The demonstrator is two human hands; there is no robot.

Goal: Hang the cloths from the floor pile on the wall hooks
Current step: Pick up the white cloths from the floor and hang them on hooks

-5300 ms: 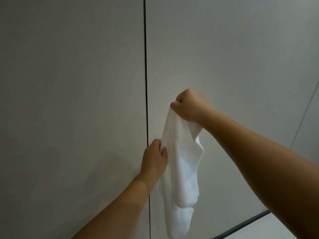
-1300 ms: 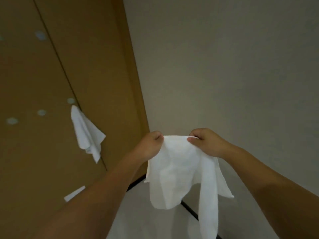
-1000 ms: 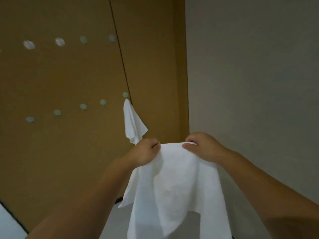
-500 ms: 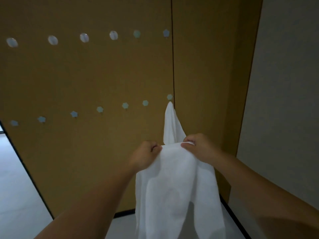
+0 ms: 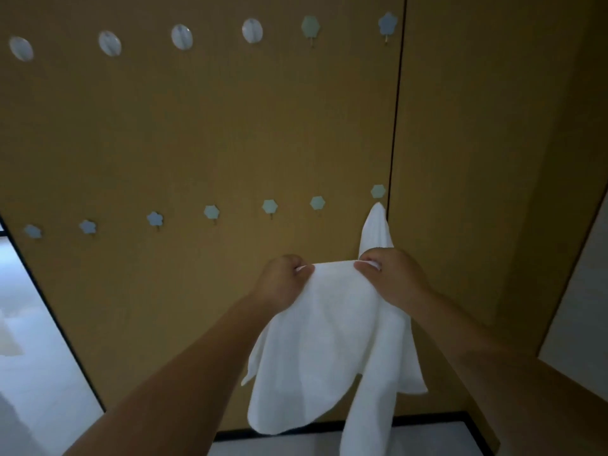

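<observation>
I hold a white cloth [image 5: 324, 334] up in front of a tan wall panel [image 5: 197, 133], my left hand [image 5: 283, 282] and right hand [image 5: 391, 274] each pinching its top edge, fingers curled tight over the fabric. The grip of both hands is closed on that edge, which runs nearly level between them; the rest of the cloth hangs down in loose folds, one long corner trailing toward the bottom of the frame over the pale floor [image 5: 296, 444].

Behind my right hand, a second white cloth [image 5: 375, 230] hangs from the rightmost hook [image 5: 378, 191] of the lower row, its peak drawn up to a point just under the hook, its lower part hidden by my hand and the cloth I hold. It hangs right beside the dark vertical seam [image 5: 396, 110] in the panel.

The lower row of small pale hooks [image 5: 210, 212], star and hexagon shaped, climbs from left to right across the panel. An upper row [image 5: 182, 36] of rounder pale hooks runs near the top. To the right, the panel meets a lighter wall [image 5: 582, 307]. A dark baseboard strip [image 5: 427, 419] lines the foot of the panel.
</observation>
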